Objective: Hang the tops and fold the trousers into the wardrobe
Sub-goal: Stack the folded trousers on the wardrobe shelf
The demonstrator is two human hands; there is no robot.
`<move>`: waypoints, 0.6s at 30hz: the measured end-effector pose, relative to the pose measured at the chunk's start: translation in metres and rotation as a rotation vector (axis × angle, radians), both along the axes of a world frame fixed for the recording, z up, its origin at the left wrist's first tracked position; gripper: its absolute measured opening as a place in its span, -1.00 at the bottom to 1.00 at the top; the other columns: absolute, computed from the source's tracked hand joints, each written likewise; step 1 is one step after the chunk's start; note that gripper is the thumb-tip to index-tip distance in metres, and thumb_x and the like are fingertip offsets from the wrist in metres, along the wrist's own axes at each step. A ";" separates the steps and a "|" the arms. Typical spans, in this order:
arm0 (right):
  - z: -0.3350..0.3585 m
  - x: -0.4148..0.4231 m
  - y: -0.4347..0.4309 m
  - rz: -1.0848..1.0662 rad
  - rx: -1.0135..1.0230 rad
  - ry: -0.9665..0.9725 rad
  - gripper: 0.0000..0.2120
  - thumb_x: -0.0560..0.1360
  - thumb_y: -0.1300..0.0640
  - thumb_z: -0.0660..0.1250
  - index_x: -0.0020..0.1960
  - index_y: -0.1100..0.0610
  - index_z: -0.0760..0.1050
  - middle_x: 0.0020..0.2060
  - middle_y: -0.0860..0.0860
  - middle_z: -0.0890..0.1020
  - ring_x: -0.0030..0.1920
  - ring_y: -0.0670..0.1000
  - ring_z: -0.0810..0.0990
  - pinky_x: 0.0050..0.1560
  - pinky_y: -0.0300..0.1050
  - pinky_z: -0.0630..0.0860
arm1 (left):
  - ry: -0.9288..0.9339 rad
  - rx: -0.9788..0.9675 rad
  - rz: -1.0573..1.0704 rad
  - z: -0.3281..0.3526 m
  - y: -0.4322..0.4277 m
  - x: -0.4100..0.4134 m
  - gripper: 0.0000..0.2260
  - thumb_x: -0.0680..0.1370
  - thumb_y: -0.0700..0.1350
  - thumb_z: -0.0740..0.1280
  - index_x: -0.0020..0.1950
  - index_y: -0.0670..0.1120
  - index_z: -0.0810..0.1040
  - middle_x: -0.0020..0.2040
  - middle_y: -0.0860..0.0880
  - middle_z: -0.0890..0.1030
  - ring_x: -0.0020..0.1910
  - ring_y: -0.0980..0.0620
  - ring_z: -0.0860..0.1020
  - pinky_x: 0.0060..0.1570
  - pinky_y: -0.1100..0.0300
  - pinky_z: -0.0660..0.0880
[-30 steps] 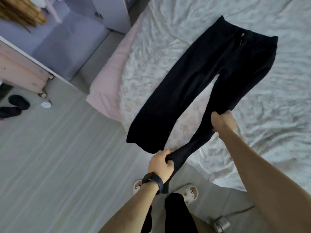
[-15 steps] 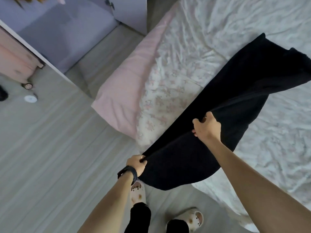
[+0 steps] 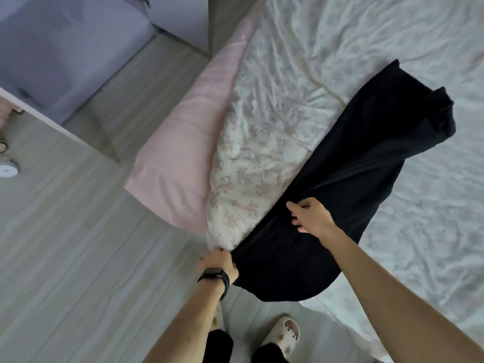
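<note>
Lower centre of frame: left hand, grip closed, fingers curled round the hem end of the black trousers, right at the bed's corner. Watch on that wrist, forearm coming up from the bottom edge. Right hand, centre-right, pinches the fabric further up the leg, thumb out toward upper left, fingers tucked under; creases pull toward that grip. Right arm runs in long from lower right, nearly straight.

Trousers lie diagonally on the bed, waist end bunched at upper right, hem end drooping over the bed edge above the floor.

Step, as judged: lengthwise fold, one leg laid on the other. Legs look stacked but not flat. Next move calls for setting the cloth down flat, smoothing it, then folding hem toward waist with edges lined up.

Pink cover hangs off the bed's left side. One slipper at bottom.
</note>
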State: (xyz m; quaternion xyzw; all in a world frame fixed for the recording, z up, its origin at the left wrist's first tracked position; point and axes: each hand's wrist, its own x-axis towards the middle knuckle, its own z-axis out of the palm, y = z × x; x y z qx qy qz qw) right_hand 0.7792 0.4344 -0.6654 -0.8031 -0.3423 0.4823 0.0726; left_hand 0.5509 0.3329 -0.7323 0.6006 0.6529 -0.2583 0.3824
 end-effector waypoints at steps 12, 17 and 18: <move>0.047 0.157 0.071 -0.462 0.143 0.155 -0.71 0.52 -0.17 0.39 0.01 0.03 0.48 -0.16 -0.02 0.61 -0.02 0.05 0.68 0.06 0.10 0.67 | -0.205 0.279 -0.277 0.137 0.189 0.186 -0.51 0.62 0.07 0.24 0.52 -0.02 0.23 0.31 -0.07 0.48 0.24 -0.13 0.53 0.10 -0.03 0.53; 0.042 0.239 0.142 -0.669 0.181 0.268 -0.80 0.55 -0.04 0.39 0.01 0.08 0.52 -0.13 -0.01 0.64 -0.05 0.08 0.67 -0.10 -0.01 0.68 | -0.229 0.396 -0.432 0.128 0.259 0.287 -0.39 0.59 0.10 0.33 0.55 0.00 0.15 0.44 -0.07 0.33 0.34 -0.13 0.41 0.20 -0.06 0.47; 0.038 0.260 0.156 -0.712 0.196 0.270 -0.79 0.55 -0.03 0.39 0.05 0.10 0.52 -0.10 0.02 0.64 -0.07 0.07 0.66 -0.16 -0.05 0.65 | -0.227 0.428 -0.471 0.123 0.272 0.311 -0.35 0.58 0.12 0.34 0.57 0.01 0.11 0.46 -0.07 0.29 0.36 -0.13 0.39 0.22 -0.06 0.45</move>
